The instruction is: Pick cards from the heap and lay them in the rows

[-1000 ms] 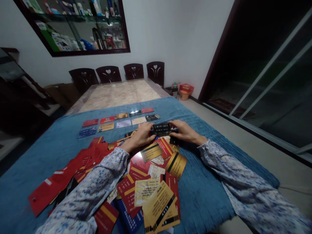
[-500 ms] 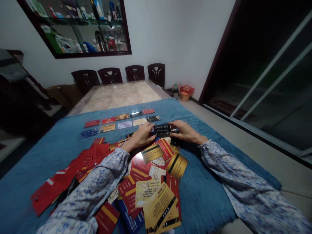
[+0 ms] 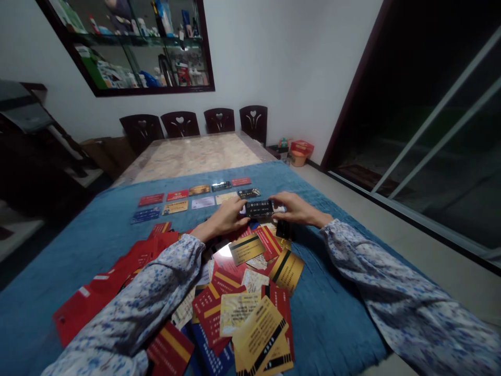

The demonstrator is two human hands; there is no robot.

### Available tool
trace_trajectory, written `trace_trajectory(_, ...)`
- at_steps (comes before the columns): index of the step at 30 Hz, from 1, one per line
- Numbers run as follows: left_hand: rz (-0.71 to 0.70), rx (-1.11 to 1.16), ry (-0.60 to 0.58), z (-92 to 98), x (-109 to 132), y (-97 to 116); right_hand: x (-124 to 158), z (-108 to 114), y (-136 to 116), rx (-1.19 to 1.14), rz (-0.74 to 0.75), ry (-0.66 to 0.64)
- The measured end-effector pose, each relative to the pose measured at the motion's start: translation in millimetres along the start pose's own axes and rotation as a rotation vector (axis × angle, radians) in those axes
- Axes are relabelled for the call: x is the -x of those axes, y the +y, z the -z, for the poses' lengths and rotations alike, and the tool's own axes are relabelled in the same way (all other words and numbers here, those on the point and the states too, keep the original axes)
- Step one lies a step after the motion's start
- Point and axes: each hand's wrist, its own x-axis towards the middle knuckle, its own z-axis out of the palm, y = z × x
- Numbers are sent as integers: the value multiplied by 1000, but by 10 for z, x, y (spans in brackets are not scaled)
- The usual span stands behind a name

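Observation:
Between my two hands a black card (image 3: 259, 208) with white lettering is held by its short ends. My left hand (image 3: 226, 216) grips its left end with thumb and fingers, and my right hand (image 3: 294, 210) pinches the right end. Below the hands spreads a loose pile of cards, with a gold card (image 3: 247, 248) near the top, another gold card (image 3: 287, 270) at the right and a red card (image 3: 171, 349) at the lower left. Beyond my left hand two rows of cards lie on the cloth, among them a silver card (image 3: 203, 202) and an orange card (image 3: 175, 207).
A blue cloth (image 3: 332, 308) covers the near part of the marble-topped table (image 3: 195, 154). Red cards (image 3: 102, 292) lie heaped at the left, partly behind my left sleeve. Dark chairs (image 3: 180, 124) line the far end. A bucket (image 3: 298, 157) stands on the floor by the wall.
The view has shifted slightly, so the scene sits a little lower and further right. Both hands keep hold of the black card, which now looks tipped a little differently.

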Motion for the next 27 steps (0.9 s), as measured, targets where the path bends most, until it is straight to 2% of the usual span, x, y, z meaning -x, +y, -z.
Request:
trace_trajectory(15,64,-16,13,261,132,-253,-466,-43,-110,7,45,-19)
trace_trajectory(27,83,-132,20,380,139,-684,-987,-188,-55,43,90,-55)
